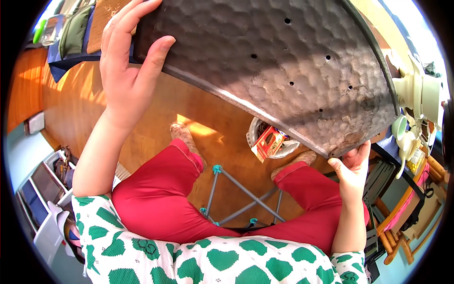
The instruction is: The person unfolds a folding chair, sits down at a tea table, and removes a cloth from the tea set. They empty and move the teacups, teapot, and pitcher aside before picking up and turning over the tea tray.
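Note:
A dark, dimpled tray-like panel (279,42) with several small holes is raised in front of me, tilted, one pale worn edge slanting down to the right. Sunlight falls across part of its surface. My left hand (130,71) grips its left end, thumb apart on the near side and fingertips by the upper edge. At the lower right corner my right hand (352,173) pinches the panel, the thumb below the edge and the fingers partly hidden behind it. The top of the panel runs out of view.
On the wooden floor, a whitish round bin (285,150) holds a red packet (270,142). A folding stool's grey legs (255,201) show between my knees. White shelving (49,184) stands left; wooden chair parts (395,236) and cream-coloured vessels (411,90) are at right.

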{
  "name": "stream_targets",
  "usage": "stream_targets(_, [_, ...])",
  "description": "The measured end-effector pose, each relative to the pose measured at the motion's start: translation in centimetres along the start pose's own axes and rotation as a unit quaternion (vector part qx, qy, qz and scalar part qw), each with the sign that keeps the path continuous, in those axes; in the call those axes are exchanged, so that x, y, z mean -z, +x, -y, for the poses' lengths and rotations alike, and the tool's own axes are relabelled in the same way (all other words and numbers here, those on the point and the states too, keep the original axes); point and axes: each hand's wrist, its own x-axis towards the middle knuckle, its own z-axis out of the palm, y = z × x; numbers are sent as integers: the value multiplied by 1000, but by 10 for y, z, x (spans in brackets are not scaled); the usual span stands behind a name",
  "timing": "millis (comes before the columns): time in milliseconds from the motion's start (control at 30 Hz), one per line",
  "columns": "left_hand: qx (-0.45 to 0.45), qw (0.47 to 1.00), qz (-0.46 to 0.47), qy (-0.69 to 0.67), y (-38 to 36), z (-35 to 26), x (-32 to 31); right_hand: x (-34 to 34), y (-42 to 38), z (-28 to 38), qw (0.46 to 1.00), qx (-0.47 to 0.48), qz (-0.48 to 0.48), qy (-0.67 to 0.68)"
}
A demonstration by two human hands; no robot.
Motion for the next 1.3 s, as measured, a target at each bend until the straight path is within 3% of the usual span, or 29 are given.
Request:
stream_targets(367, [25,1000,-7,-3,1,-2,-3,0,0,4,1000,-13,-8,6])
stream_targets(533, [-135,960,-10,245,13,-26,2,0,1,5,1000,-23,-15,-4])
stream_targets(633, [-203,969,7,143,13,-26,-6,1,1,6,1000,-28,-12,-8])
stream_targets(800, [-176,950,65,249,12,-25,-6,2,0,7,999,-34,-2,2])
stream_targets(1300, [-186,955,53,223,14,-22,-11,4,0,7,999,-33,1,-5])
